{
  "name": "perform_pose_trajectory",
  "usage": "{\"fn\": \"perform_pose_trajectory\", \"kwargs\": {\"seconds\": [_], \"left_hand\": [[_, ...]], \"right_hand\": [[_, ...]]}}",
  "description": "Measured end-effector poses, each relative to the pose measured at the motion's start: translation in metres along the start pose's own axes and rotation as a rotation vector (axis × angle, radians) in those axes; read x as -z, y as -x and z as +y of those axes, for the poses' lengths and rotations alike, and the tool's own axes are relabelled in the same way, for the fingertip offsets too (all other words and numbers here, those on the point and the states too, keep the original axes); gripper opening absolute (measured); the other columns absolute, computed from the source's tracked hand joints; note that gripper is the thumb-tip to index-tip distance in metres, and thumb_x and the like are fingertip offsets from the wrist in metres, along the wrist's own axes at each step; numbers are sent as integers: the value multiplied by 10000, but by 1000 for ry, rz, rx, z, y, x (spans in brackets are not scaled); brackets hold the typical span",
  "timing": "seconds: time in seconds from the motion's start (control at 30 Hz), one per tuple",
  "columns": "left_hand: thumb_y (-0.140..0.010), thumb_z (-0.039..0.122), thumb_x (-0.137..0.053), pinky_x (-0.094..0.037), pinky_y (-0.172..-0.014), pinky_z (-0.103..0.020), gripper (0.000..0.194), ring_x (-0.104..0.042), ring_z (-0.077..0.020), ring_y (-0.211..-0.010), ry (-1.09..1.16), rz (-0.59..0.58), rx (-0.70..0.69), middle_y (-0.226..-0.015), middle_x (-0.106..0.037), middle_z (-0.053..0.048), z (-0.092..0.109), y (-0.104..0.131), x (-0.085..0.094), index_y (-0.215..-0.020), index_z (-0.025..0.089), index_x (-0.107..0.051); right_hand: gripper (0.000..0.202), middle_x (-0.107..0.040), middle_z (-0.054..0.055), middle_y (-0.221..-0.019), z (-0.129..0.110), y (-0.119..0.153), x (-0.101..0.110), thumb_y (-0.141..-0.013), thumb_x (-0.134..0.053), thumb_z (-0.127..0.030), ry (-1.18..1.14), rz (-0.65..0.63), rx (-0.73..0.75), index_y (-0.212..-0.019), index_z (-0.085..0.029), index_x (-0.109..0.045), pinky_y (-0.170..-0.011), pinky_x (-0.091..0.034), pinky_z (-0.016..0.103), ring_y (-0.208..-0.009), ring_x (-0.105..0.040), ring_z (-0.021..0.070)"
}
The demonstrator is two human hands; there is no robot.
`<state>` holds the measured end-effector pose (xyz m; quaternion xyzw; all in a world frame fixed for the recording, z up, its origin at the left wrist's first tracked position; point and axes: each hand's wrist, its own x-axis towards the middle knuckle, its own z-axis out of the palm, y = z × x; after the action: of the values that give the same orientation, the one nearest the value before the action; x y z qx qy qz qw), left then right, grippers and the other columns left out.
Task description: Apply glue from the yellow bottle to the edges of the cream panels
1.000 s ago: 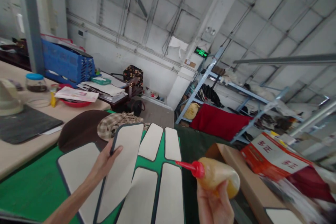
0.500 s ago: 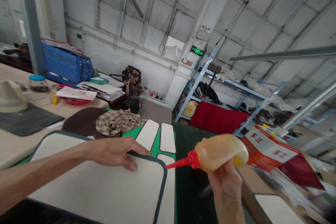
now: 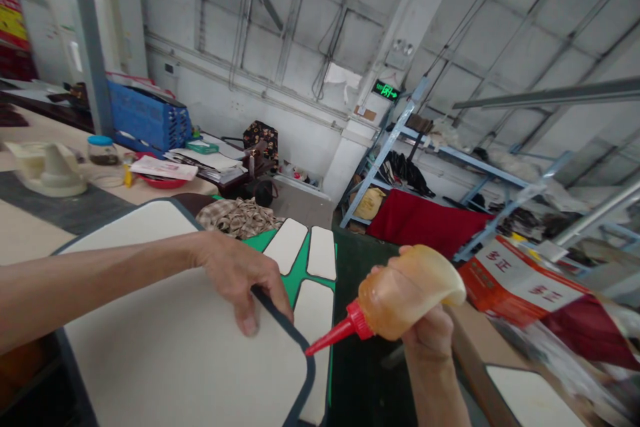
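A large white panel (image 3: 200,347) with a dark blue-grey border fills the lower left. My left hand (image 3: 243,280) pinches its far edge, thumb on the white face and fingers over the border. My right hand (image 3: 433,330) is wrapped round a squeeze bottle (image 3: 400,293) of amber liquid, tilted down to the left. The bottle's red nozzle (image 3: 333,335) has its tip at the border near the panel's right corner. Smaller white pieces (image 3: 321,253) with dark edges lie on a green surface (image 3: 300,270) beyond the panel.
Checked cloth (image 3: 237,217) lies behind the panel. At the left are a blue crate (image 3: 145,117), a lidded jar (image 3: 103,150) and a red dish (image 3: 163,182). An orange and white box (image 3: 520,280) and another bordered white piece (image 3: 533,395) are at the right.
The panel's far left part has risen and its surface is more tilted. The bottle has moved down and left, bringing its tip lower along the border. The camera view has shifted slightly left.
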<state>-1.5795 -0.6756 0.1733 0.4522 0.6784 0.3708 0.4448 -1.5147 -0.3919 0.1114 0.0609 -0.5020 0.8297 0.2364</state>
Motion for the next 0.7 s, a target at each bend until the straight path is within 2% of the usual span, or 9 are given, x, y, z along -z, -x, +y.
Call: {"fn": "perform_pose_trajectory", "kwargs": {"seconds": [0.07, 0.13, 0.23, 0.33, 0.5, 0.6, 0.7], "left_hand": [[-713, 148, -687, -541, -895, -242, 399, -738, -234, -982, -10, -6, -16, -991, -796, 11, 1, -1, -1, -1091, 183, -810], [-708, 130, -688, -532, -920, -252, 427, -735, -242, -999, -11, -9, 1, -1011, -794, 2, 1, -2, -2, -1118, 170, -800], [-708, 116, -678, -525, -947, -275, 463, -726, -257, -1032, -4, -22, 29, -1042, -789, -9, 2, -3, -3, -1156, 164, -786], [-684, 106, -702, -541, -923, -271, 435, -741, -250, -990, 45, 9, 11, -979, -797, -5, 1, -3, -3, -1101, 172, -806], [-715, 115, -700, -548, -906, -262, 410, -745, -252, -983, 86, -3, -49, -973, -798, -23, -2, 0, -2, -1112, 139, -800], [-793, 213, -696, -539, -929, -260, 395, -731, -242, -1027, 62, -13, -47, -1052, -787, -17, -6, 3, 1, -1176, 150, -774], [-809, 291, -756, -537, -930, -245, 472, -718, -231, -1055, 47, -69, -48, -1106, -773, -31, -14, 6, 8, -1250, 124, -735]], "right_hand": [[752, -763, 8, -876, 4, -2, 7, -451, -942, -399, -22, 17, -12, -1152, -309, -684, -740, -611, 460, -732, -724, 269], [771, -755, 8, -884, 7, -4, 13, -440, -942, -427, -24, 8, -21, -1154, -302, -679, -677, -607, 426, -754, -723, 272], [757, -749, 12, -899, 9, -7, 18, -485, -915, -475, -17, -21, -19, -1176, -307, -654, -702, -598, 453, -778, -714, 274], [680, -741, -1, -870, 8, -5, 19, -545, -882, -504, -25, -44, -37, -1157, -331, -643, -744, -586, 475, -740, -696, 252], [577, -739, 0, -780, -2, 2, 6, -517, -893, -590, -20, -114, -1, -1000, -336, -704, -651, -580, 398, -633, -659, 210], [515, -749, -11, -755, -10, 5, -6, -485, -942, -515, -16, -113, 19, -918, -336, -729, -618, -589, 358, -616, -676, 199], [530, -765, -11, -751, -15, 8, -14, -458, -972, -479, -28, -144, 109, -913, -320, -751, -600, -608, 347, -620, -707, 210]]}}
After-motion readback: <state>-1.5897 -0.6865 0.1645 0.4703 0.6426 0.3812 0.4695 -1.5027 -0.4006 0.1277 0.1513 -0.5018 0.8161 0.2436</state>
